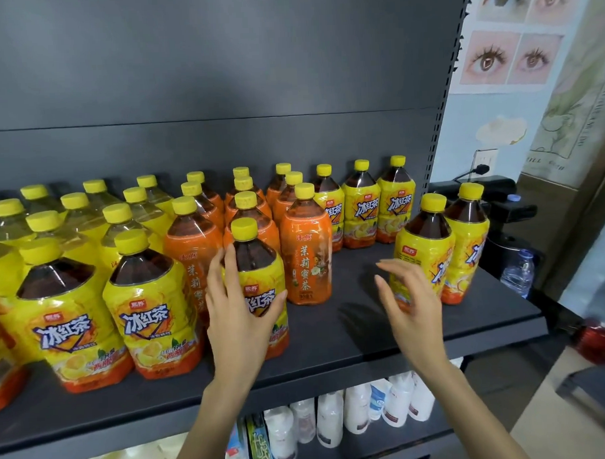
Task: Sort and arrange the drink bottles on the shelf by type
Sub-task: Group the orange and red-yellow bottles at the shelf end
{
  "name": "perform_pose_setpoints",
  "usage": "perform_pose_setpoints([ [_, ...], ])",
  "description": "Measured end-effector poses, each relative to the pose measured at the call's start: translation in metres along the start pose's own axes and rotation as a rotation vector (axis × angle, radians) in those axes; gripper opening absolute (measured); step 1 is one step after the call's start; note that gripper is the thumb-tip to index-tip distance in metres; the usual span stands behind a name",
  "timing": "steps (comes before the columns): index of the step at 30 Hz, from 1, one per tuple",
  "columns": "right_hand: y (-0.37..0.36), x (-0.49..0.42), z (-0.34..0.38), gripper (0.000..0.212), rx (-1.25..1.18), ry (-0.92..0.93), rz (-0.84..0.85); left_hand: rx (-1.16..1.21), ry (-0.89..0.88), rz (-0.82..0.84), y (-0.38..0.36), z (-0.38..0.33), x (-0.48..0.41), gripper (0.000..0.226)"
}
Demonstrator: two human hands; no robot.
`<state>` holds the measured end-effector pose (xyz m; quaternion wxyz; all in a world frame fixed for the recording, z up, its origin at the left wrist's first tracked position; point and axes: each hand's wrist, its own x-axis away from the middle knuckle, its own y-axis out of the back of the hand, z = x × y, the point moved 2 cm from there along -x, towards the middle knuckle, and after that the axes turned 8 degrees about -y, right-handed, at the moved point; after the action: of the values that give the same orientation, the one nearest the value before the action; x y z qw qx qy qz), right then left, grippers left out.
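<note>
Head view: I grip one iced tea bottle (pixel 254 255) with my left hand (pixel 240 314). It has a yellow cap, dark tea at the shoulder and a yellow label with an orange base. My fingers are curled round its left side and my thumb lies across the label front. It stands upright near the shelf (pixel 383 324) front, just right of two matching front bottles (pixel 149 313) and in front of the orange-label bottles (pixel 307 260), which stand in rows running back.

My right hand (pixel 412 311) holds nothing, fingers spread and loosely bent. It is in front of the right pair (pixel 431 238) of iced tea bottles; cannot tell if the fingertips touch the nearer one. Three more iced tea bottles (pixel 362 206) stand at the back panel (pixel 221 94). Pale yellow bottles (pixel 74 216) fill the left rear.

Bare shelf lies between my two hands and runs back between the orange rows and the right pair. The right pair stands near the shelf's right edge. White bottles (pixel 355 409) stand on the shelf below.
</note>
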<state>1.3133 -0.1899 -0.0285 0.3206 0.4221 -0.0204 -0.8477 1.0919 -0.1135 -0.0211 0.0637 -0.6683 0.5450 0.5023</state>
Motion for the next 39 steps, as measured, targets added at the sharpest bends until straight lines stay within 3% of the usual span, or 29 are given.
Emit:
perform_pose_setpoints([
  [4, 0.034, -0.001, -0.023, 0.043, 0.034, -0.152, -0.181, -0.036, -0.001, -0.032, -0.002, 0.001, 0.001, 0.095],
  [8, 0.044, -0.013, -0.051, 0.065, -0.007, -0.278, -0.031, -0.024, -0.013, -0.022, -0.008, -0.006, 0.001, 0.096],
  [13, 0.038, -0.023, -0.07, 0.077, -0.004, -0.213, 0.03, 0.022, -0.044, -0.003, -0.024, -0.02, 0.0, 0.095],
  [17, 0.04, -0.024, -0.078, 0.079, -0.042, -0.161, 0.084, 0.051, -0.065, 0.001, -0.043, -0.039, -0.002, 0.092],
  [24, 0.022, -0.042, -0.096, 0.084, -0.163, -0.103, 0.336, 0.012, -0.046, -0.013, -0.068, -0.063, -0.001, 0.09],
  [30, -0.018, -0.066, -0.089, 0.09, -0.084, -0.103, 0.31, -0.043, 0.017, -0.026, -0.077, -0.072, 0.0, 0.091],
  [35, -0.047, -0.082, -0.087, 0.074, -0.182, -0.056, 0.467, -0.052, 0.028, -0.019, -0.077, -0.075, -0.003, 0.092],
  [39, -0.07, -0.085, -0.092, 0.081, -0.153, -0.053, 0.473, -0.064, 0.025, -0.019, -0.077, -0.076, -0.003, 0.094],
])
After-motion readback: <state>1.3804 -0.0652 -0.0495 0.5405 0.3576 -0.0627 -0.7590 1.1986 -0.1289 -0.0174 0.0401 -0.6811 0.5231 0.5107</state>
